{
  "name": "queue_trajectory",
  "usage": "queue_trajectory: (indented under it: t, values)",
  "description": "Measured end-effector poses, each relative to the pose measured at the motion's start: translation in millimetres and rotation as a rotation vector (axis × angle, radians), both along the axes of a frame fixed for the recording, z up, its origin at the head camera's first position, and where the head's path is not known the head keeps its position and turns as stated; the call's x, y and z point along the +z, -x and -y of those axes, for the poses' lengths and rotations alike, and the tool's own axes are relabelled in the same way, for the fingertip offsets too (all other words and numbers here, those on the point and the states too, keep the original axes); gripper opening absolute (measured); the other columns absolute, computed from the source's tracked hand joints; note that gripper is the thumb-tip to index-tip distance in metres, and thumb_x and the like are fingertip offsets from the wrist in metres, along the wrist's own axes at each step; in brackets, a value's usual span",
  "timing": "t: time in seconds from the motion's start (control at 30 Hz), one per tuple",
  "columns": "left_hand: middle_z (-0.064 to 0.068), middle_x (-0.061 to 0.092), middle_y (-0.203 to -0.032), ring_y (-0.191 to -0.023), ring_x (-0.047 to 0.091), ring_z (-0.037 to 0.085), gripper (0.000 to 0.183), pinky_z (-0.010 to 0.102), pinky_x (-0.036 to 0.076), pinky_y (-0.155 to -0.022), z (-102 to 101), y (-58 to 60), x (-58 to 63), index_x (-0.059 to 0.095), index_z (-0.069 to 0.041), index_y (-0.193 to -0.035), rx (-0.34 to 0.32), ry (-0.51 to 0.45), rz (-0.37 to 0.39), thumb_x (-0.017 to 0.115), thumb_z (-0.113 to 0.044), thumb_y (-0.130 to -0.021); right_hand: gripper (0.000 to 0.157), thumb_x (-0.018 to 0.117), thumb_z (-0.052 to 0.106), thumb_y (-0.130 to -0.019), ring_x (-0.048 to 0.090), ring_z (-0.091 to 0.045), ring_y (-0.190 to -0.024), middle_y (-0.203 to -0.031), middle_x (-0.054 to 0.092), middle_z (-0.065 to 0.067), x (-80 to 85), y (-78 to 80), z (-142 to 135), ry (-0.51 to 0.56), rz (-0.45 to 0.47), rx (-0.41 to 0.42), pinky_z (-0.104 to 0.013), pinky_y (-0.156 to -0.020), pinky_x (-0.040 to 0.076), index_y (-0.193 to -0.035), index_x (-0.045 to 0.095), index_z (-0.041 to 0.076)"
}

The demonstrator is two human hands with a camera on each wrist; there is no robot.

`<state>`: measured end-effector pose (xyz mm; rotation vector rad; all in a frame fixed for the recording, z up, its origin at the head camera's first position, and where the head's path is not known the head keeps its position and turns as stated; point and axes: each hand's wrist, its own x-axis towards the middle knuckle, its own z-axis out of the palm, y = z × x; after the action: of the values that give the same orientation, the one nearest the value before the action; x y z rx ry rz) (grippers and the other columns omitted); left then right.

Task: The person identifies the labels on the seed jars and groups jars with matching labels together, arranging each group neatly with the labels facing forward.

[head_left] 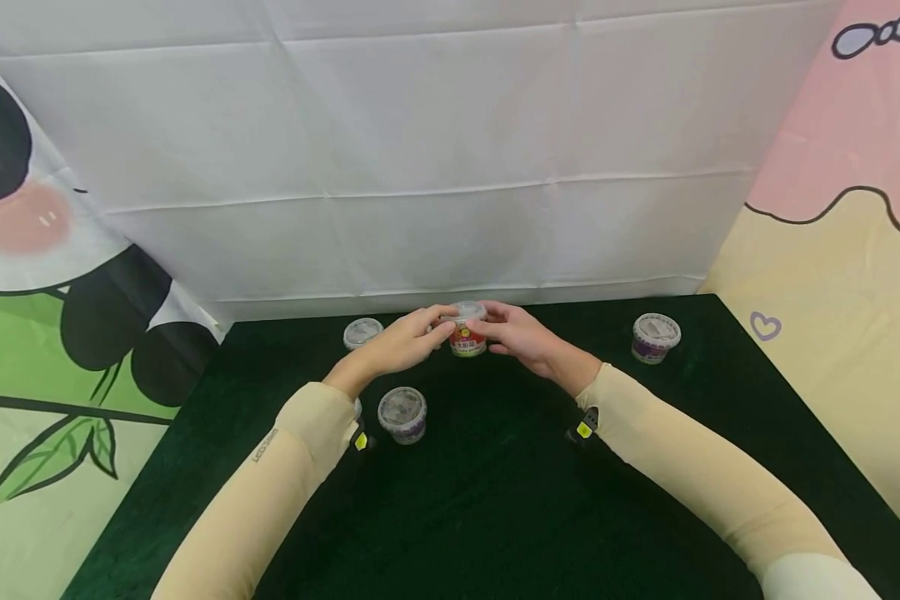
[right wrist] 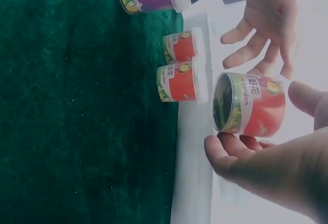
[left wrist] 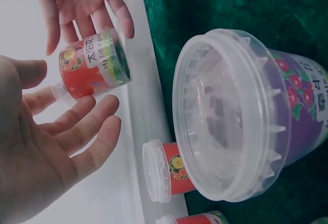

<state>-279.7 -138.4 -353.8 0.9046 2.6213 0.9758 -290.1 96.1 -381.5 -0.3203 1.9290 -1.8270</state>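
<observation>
A small clear-lidded plastic cup with a red flower label point(head_left: 467, 340) is held up between both hands, raised off the dark green cloth. My left hand point(head_left: 403, 340) holds it on the left side, thumb and forefinger at the lid. From the right, my right hand point(head_left: 527, 337) grips the same cup, thumb in front and fingers behind. The cup's clear base points toward the table in the right wrist view, where its red label point(right wrist: 264, 112) faces the camera. In the left wrist view, the left hand's point(left wrist: 56, 137) lower fingers are spread beside it.
A purple-labelled cup point(head_left: 402, 415) stands near the left forearm, with another partly hidden by the sleeve. A lidded cup point(head_left: 362, 332) stands behind the left hand. At far right sits a purple-labelled cup point(head_left: 656, 337). Two red-labelled cups point(right wrist: 177, 83) show together in the right wrist view.
</observation>
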Motion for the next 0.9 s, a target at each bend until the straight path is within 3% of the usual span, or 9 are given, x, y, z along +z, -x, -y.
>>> queue_trajectory:
  t: [0.23,0.5,0.9]
  values:
    - [0.019,0.061,-0.125,-0.086,0.062,0.028,0.049,0.045,0.052,-0.083,-1.8,9.4,-1.0,0.041,-0.007,-0.152,0.061,0.03,0.028,0.04,-0.034,-0.111,0.067,0.063,0.027,-0.103,0.042,-0.029,-0.138,-0.151,0.042,-0.012,-16.1,17.3,3.3,0.014,-0.095,-0.018,-0.049,-0.116,0.033,-0.159,0.029,0.011]
    - [0.022,0.051,-0.143,-0.116,0.061,0.039,0.05,0.053,0.049,-0.099,1.4,24.9,-6.2,0.041,-0.006,-0.152,0.088,0.036,0.167,0.038,-0.035,-0.111,0.072,0.062,0.022,-0.103,0.035,-0.029,-0.145,-0.158,0.035,-0.013,-33.7,32.5,8.1,-0.001,-0.104,0.006,-0.05,-0.117,0.03,-0.162,0.021,0.011]
    - [0.021,0.047,-0.145,-0.12,0.058,0.038,0.051,0.052,0.052,-0.093,3.2,37.0,-19.3,0.039,-0.006,-0.153,0.135,-0.005,0.342,0.039,-0.035,-0.111,0.071,0.059,0.021,-0.105,0.028,-0.028,-0.149,-0.163,0.028,-0.012,-54.5,40.2,15.7,0.025,-0.029,-0.014,-0.048,-0.118,0.029,-0.162,0.019,0.013]
